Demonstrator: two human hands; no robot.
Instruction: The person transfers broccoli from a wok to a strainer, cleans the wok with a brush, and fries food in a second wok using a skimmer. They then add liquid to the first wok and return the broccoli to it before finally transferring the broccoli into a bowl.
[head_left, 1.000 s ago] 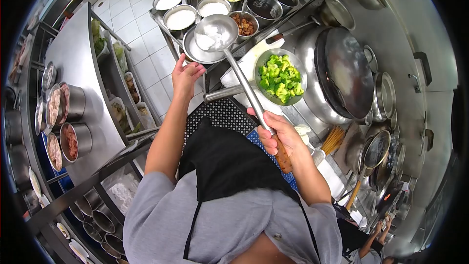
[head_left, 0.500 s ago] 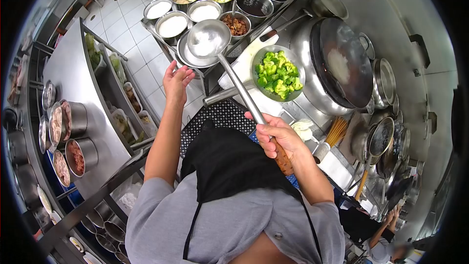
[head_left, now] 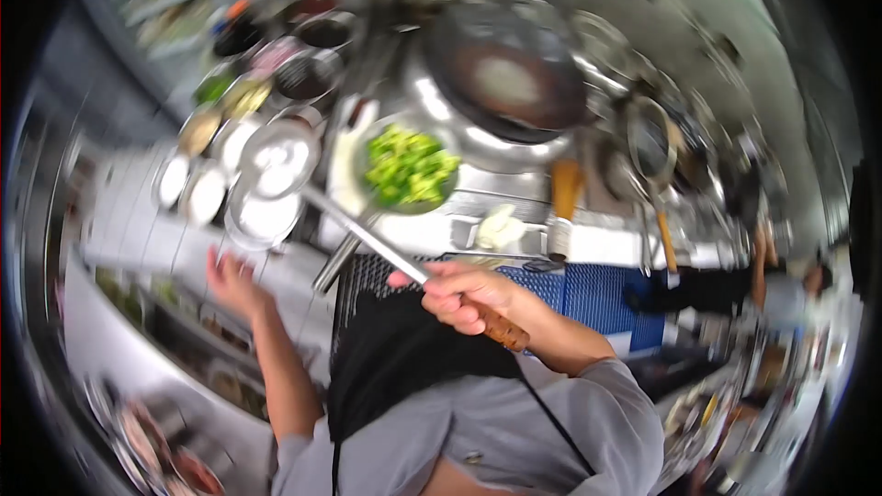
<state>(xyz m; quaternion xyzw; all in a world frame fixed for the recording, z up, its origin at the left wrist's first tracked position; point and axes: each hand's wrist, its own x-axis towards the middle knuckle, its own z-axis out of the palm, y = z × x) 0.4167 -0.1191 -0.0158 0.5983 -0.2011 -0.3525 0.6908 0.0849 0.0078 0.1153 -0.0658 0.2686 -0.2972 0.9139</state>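
My right hand is wrapped round the wooden grip of a long steel ladle. The ladle's round bowl points away to the left, over a metal basin beside the seasoning pots. My left hand is held out below that basin, fingers apart and nothing in it; motion blurs it somewhat. Between the ladle and the stove, a handled metal pan holds bright green broccoli. A dark wok sits on the burner behind it, with a pale patch inside.
Several steel pots of white powders and sauces stand at the left. A bamboo brush and a pale cloth lie near the stove's front. Strainers line the right. Another person stands farther right. A steel counter is at lower left.
The view has swung round to the right and blurred, so the pots and wok appear farther left. My right hand still grips the ladle; my left hand remains spread.
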